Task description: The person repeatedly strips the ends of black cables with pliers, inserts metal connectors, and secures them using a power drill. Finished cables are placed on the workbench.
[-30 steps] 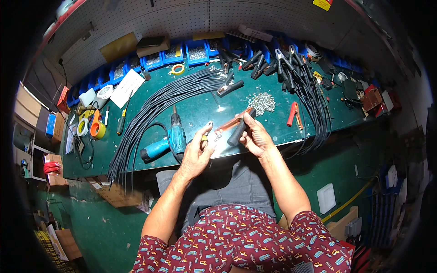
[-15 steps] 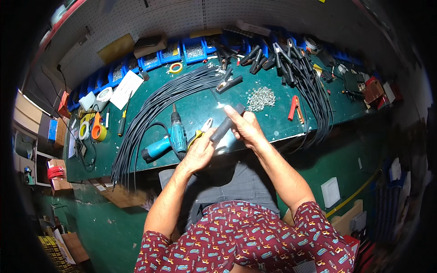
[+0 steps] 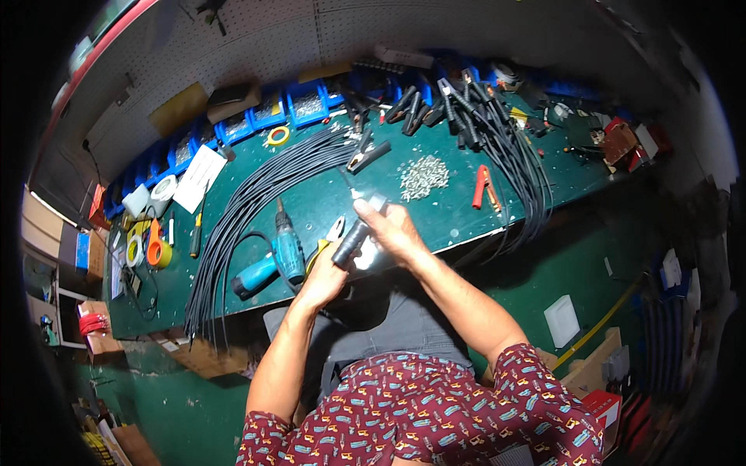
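A black tubular piece (image 3: 352, 244), much like a clamp's handle sleeve, slants between my two hands above the bench's front edge. My left hand (image 3: 325, 280) is closed round its lower end. My right hand (image 3: 394, 231) grips the upper part, thumb stretched along it; the fingers hide much of that end. Past my thumb tip shows a small bright tip, too blurred to name. Left of my hands lies a teal power drill (image 3: 286, 247), with yellow-handled pliers (image 3: 320, 247) between it and my left hand. A black clamp (image 3: 367, 157) with metal jaws rests beyond my hands.
A bundle of black cables (image 3: 260, 180) curves along the left. A pile of small screws (image 3: 424, 177) lies right of centre, near a red clamp (image 3: 481, 187). Black clamps with cables (image 3: 526, 179) hang over the front edge. Blue bins (image 3: 308, 108) line the back.
The view has shifted, so the bench sits further left and lower. Both hands keep hold of the black piece, which now stands more steeply, with the right hand covering more of its upper end.
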`<state>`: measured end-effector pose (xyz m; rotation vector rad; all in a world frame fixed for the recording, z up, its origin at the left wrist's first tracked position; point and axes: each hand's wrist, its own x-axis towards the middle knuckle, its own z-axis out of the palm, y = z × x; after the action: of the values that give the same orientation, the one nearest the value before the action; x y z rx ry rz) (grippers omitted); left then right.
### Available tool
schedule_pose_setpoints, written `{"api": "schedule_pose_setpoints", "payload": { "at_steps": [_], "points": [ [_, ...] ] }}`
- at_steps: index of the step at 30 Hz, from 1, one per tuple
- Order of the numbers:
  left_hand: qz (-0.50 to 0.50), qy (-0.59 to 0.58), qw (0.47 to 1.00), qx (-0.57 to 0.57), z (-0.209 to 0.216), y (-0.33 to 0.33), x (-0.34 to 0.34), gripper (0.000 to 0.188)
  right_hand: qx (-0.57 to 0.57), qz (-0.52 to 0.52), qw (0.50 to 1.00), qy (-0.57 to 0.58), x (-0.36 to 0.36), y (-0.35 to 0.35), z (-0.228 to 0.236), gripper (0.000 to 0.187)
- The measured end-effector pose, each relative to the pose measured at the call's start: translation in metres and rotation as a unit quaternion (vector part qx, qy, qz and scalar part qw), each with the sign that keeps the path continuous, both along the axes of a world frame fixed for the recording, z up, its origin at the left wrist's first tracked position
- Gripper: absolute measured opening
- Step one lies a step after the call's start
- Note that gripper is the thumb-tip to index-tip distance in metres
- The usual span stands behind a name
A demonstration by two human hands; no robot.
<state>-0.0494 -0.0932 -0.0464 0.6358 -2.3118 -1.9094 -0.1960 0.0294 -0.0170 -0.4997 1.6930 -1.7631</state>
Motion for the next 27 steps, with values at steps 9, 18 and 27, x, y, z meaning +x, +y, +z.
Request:
{"api": "schedule_pose_setpoints", "payload": {
  "at_steps": [9, 18, 27],
  "points": [
    [0.078, 0.056, 0.974, 0.208, 0.011, -0.003, 0.009, 0.017, 0.143, -0.128, 0.940, 0.283, -0.070, 0.032, -0.077, 0.024],
    [0.119, 0.055, 0.968, 0.213, 0.017, 0.005, 0.008, 0.020, 0.322, -0.115, 0.824, 0.452, -0.117, 0.048, -0.105, 0.017],
    [0.100, 0.016, 0.971, 0.214, 0.022, -0.003, 0.012, 0.022, 0.138, -0.081, 0.971, 0.178, -0.082, 0.044, -0.075, 0.016]
  ]
}}
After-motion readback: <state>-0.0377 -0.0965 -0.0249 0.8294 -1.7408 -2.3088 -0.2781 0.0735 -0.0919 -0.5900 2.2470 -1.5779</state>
